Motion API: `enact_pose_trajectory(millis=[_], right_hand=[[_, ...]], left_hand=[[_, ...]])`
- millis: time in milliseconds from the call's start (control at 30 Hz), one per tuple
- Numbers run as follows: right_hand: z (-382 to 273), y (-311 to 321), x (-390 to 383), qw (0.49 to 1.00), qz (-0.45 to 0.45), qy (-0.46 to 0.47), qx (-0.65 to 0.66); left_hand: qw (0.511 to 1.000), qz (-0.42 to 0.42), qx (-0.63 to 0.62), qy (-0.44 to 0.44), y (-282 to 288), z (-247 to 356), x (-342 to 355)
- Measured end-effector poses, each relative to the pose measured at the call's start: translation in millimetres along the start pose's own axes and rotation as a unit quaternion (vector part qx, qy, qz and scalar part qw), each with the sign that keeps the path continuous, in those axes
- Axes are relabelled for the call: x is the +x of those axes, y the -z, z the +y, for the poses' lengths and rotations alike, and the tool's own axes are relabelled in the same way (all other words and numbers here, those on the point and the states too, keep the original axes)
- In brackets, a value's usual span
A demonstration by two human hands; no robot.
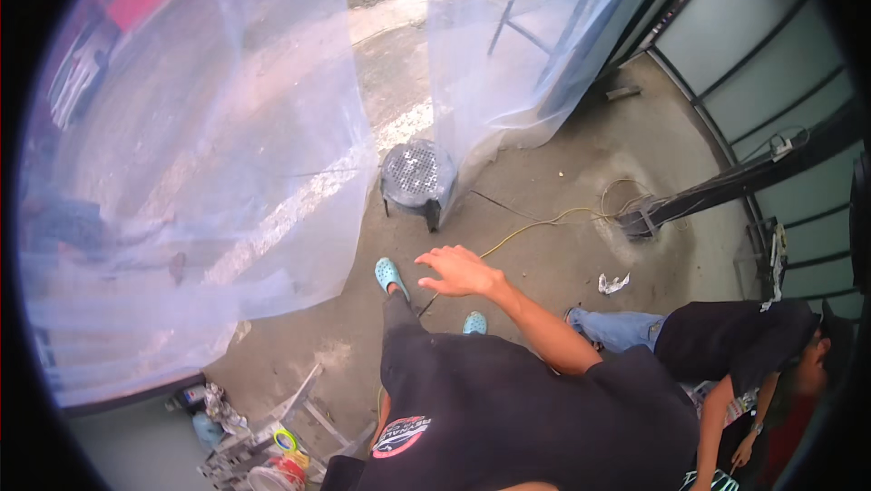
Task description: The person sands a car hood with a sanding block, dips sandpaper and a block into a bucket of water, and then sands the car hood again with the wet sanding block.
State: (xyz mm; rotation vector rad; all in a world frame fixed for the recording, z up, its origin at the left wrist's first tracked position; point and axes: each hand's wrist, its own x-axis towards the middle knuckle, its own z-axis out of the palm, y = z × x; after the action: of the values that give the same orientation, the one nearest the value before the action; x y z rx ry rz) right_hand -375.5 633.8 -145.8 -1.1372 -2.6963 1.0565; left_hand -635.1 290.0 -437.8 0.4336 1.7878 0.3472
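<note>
While the right hand hovers, grey stool beyond, apart.

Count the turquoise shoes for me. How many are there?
2. One clog shows just left of the right hand; the other clog is below that hand, partly hidden by the black shirt.

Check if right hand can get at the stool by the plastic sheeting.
Likely yes: the right hand looks empty and nothing shows between it and the stool, though stooping may be needed.
</note>
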Motion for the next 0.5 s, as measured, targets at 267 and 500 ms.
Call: enact_pose_trajectory(millis=[267,500], right_hand=[[-40,-58,133,0.988,-0.141,-0.054,-0.02],[11,-30,146,0.973,-0.001,-0.225,0.046]], left_hand=[[0.999,-0.036,0.0,-0.012,156,149,106],[0.997,-0.02,0.071,-0.033,251,320,200]])
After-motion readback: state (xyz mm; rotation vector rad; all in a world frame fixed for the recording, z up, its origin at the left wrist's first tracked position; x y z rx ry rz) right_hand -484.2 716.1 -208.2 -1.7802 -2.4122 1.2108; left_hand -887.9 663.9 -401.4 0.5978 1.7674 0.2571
